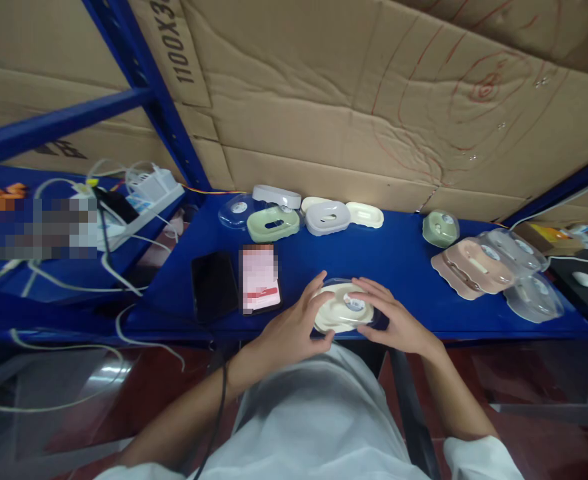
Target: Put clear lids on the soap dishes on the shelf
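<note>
We see both hands closed around a cream soap dish with a clear lid, held at the near edge of the blue desk, right in front of the white shirt. The left hand wraps the dish's left end with thumb and fingers curled against its side; the right hand lies over its right end, fingers stretched across the lid beside a small round sticker. The hands hide the dish's near rim, and we cannot tell whether it rests on the desk or is lifted just off it. To the left lie a black phone and, just beside it, a second phone whose screen is blurred out. Along the back of the desk stands a row of similar dishes: a green one, a grey one, a cream one, and a white piece behind them, with a clear lid at the left end. Near the right side sits a small green round dish, and beyond it an overlapping stack of pinkish trays and clear lids whose number we cannot make out. On the far left, a power strip and tangled white cables sit beside another blurred patch. Cardboard fills the wall behind, and both forearms are cut off by the bottom edge.
</note>
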`<state>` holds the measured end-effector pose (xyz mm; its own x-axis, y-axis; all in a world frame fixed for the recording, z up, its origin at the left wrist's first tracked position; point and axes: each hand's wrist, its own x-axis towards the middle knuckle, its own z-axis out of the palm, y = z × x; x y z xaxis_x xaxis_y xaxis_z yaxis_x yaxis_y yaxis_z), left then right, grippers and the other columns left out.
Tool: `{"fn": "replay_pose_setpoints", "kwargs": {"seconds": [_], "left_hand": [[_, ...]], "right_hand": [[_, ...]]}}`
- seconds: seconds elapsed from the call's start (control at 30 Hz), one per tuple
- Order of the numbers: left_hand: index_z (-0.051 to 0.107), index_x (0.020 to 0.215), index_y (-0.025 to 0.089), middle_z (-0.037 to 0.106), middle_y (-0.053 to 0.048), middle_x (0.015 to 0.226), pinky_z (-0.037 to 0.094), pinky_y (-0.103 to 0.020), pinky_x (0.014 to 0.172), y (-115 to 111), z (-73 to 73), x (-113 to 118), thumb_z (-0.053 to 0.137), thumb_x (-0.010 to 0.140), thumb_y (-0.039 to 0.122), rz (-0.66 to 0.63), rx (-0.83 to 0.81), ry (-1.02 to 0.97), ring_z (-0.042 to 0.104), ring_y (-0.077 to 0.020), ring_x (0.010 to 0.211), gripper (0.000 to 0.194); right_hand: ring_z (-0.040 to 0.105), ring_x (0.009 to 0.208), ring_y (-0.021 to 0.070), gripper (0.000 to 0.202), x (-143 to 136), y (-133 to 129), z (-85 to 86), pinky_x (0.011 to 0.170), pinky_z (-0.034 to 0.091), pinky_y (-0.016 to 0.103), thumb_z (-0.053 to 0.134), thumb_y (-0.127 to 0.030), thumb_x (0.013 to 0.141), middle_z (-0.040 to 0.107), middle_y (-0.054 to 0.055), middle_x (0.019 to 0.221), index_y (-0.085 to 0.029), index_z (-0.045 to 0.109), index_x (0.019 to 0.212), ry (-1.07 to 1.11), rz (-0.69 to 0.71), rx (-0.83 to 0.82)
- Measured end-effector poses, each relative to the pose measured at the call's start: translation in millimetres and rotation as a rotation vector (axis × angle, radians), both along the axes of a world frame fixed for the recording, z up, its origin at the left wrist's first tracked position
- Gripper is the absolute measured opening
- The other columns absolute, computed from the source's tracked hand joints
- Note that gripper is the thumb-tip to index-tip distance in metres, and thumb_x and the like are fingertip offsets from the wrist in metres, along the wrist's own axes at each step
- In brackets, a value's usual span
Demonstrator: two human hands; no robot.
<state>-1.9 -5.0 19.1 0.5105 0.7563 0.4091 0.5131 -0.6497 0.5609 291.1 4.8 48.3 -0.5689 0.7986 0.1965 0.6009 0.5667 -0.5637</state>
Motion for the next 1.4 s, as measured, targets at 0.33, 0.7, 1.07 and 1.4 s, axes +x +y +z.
{"fn": "replay_pose_setpoints", "kwargs": {"seconds": [0.33,0.7,1.07,1.4], "left_hand": [[0.045,0.153,0.019,0.032,-0.020,0.172,0.045,-0.050,0.126,-0.1,3.0,1.3,0.075,0.091,0.025,0.022,0.041,0.094,0.038,-0.0354,0.159,0.069],[0.036,0.165,0.026,0.036,-0.014,0.174,0.046,-0.044,0.125,1.9,-9.1,1.3,0.057,0.108,0.042,0.027,0.032,0.113,0.043,-0.0283,0.157,0.063],[0.043,0.160,0.025,0.042,-0.013,0.171,0.050,-0.041,0.122,1.8,-13.5,3.8,0.060,0.107,0.041,0.078,0.085,0.134,0.047,-0.0268,0.155,0.058],[0.064,0.130,0.017,0.053,-0.019,0.159,0.055,-0.044,0.117,2.0,-11.8,5.7,0.065,0.104,0.038,0.056,0.247,0.212,0.052,-0.0327,0.150,0.034]], "right_hand": [[0.031,0.162,0.0299,0.056,-9.0,1.2,1.6,0.130,0.034,0.059,0.071,-0.023,0.095,0.045,0.005,0.169,-0.034,0.057,0.148,0.064,0.138,-0.031],[0.029,0.163,0.0314,0.059,-5.8,-7.9,-9.6,0.128,0.038,0.060,0.074,-0.034,0.097,0.043,0.006,0.170,-0.035,0.053,0.153,0.034,0.027,0.039],[0.037,0.159,0.0306,0.047,15.4,3.8,-15.7,0.127,0.039,0.058,0.065,-0.037,0.104,0.053,0.005,0.163,-0.035,0.058,0.151,0.049,-0.139,0.156],[0.043,0.155,0.0357,0.044,50.6,96.3,-6.3,0.124,0.032,0.065,0.045,-0.034,0.108,0.053,0.013,0.163,-0.025,0.060,0.148,-0.454,-0.346,0.502]]}}
